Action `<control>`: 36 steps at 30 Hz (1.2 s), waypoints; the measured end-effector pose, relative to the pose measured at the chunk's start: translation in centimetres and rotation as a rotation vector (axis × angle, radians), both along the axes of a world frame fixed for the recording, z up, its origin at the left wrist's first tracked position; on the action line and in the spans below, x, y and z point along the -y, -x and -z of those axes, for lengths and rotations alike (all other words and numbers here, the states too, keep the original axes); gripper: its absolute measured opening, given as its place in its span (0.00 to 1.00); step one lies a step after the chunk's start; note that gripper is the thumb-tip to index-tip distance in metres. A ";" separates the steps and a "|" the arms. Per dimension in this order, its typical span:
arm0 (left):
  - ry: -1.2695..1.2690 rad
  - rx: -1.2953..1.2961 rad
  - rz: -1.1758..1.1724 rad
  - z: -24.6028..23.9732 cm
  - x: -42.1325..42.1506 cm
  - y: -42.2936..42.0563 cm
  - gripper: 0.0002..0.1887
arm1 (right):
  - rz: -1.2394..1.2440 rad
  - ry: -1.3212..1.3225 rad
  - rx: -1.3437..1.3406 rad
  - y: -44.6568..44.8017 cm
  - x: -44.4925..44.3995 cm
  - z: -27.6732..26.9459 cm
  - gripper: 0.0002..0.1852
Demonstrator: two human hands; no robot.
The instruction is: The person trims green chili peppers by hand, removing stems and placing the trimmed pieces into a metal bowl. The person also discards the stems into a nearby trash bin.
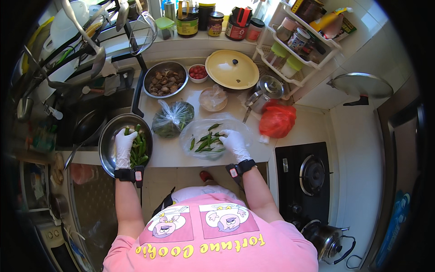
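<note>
My left hand (124,147), in a white glove, is over the steel bowl (108,159) at the counter's left, with green peppers between thumb and fingers. More green peppers (140,154) lie in the bowl beside it. My right hand (233,142), also gloved, reaches to the right edge of a small pile of thin green chilies (205,142) on a clear plastic bag (187,136). Its fingertips meet near a chili; whether they grip one cannot be told.
Behind are a tied bag of greens (170,119), a bowl of mushrooms (166,81), a bowl of small red fruit (197,72), a yellow lid (224,69) and a red bag (278,120). The sink (119,102) is left, the gas hob (289,183) right.
</note>
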State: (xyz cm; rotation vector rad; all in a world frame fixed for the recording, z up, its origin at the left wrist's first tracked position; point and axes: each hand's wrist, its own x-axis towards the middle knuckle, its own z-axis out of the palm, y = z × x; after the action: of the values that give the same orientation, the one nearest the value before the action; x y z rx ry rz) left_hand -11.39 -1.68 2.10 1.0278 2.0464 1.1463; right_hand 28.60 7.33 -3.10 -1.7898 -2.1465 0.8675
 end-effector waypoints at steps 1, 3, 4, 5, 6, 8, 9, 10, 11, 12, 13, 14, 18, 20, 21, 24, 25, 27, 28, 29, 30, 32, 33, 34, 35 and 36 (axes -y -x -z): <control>0.026 -0.048 -0.032 1.0 0.4 0.8 0.07 | -0.008 -0.014 0.035 0.4 0.1 0.3 0.17; 0.051 -0.052 -0.064 3.2 1.0 1.5 0.08 | -0.022 -0.053 0.112 0.8 0.3 0.9 0.18; 0.048 -0.011 -0.066 4.2 1.2 1.7 0.08 | -0.029 -0.080 0.151 0.6 0.3 1.2 0.19; 0.048 0.061 -0.082 4.7 1.6 2.0 0.08 | -0.035 -0.089 0.195 0.7 0.3 1.4 0.20; 0.018 0.176 -0.050 5.2 1.6 2.2 0.07 | -0.036 -0.041 0.226 0.5 0.1 1.5 0.22; 0.025 0.879 -0.096 5.3 2.0 2.7 0.08 | -0.062 0.009 0.224 0.1 0.0 1.4 0.21; -0.016 1.197 -0.026 5.1 2.1 2.9 0.10 | -0.053 0.004 0.243 -0.1 0.0 1.3 0.20; -0.036 1.442 -0.065 4.9 2.1 2.8 0.10 | -0.055 0.009 0.202 -0.3 0.0 1.2 0.20; -0.076 1.580 -0.097 4.6 2.3 2.6 0.10 | -0.035 0.004 0.192 -0.4 0.1 1.0 0.19; -0.087 1.587 -0.122 4.2 2.4 2.3 0.12 | -0.036 0.001 0.168 -0.4 0.1 0.8 0.19; -0.093 1.597 -0.144 3.7 2.4 2.1 0.13 | -0.022 0.018 0.155 -0.4 0.2 0.6 0.19; -0.124 1.592 -0.095 3.3 2.5 1.8 0.14 | -0.032 0.014 0.153 -0.4 0.2 0.4 0.19; -0.232 1.623 0.032 1.7 2.8 1.3 0.19 | -0.041 0.037 0.161 -0.2 0.2 0.1 0.18; -0.277 1.659 0.044 1.4 2.8 1.3 0.21 | -0.043 0.040 0.159 -0.3 0.2 0.1 0.18; -0.285 1.663 0.052 1.3 2.8 1.3 0.20 | -0.044 0.037 0.156 -0.3 0.2 0.2 0.18; -0.300 1.607 0.041 1.8 3.0 1.7 0.19 | -0.054 0.025 0.156 -0.4 0.2 0.3 0.18; -0.298 1.545 0.013 2.1 3.1 1.8 0.19 | -0.053 0.022 0.159 -0.4 0.2 0.3 0.18; -0.287 1.448 -0.019 3.1 3.0 2.1 0.19 | -0.075 -0.017 0.164 -0.3 0.3 0.2 0.19; -0.279 1.411 -0.025 3.5 3.0 2.4 0.18 | -0.074 -0.016 0.183 -0.2 0.4 0.1 0.19; -0.273 1.374 -0.030 4.0 2.9 2.6 0.18 | -0.099 -0.021 0.200 -0.2 0.4 0.0 0.21; -0.275 1.314 -0.047 4.3 2.9 2.9 0.18 | -0.112 -0.005 0.234 -0.1 0.4 -0.1 0.22; -0.262 1.217 -0.072 4.8 2.7 3.0 0.18 | -0.095 0.031 0.295 0.0 0.5 -0.1 0.28; -0.227 1.079 -0.132 4.7 2.7 2.9 0.16 | -0.057 0.048 0.324 -0.1 0.5 -0.1 0.32; -0.215 0.884 -0.097 4.5 2.4 2.6 0.16 | -0.065 0.047 0.323 -0.3 0.4 0.0 0.34; -0.195 0.421 -0.028 3.8 2.1 2.3 0.19 | -0.018 0.036 0.295 -0.4 0.4 0.2 0.33; -0.205 0.156 -0.020 3.0 1.8 1.7 0.21 | 0.003 0.020 0.261 -0.7 0.5 0.3 0.33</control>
State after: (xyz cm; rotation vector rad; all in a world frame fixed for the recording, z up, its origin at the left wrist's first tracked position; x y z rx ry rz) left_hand -13.14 -3.52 -0.91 0.9809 1.8507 1.4236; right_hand 29.34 6.85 -3.37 -2.0133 -2.2944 0.6889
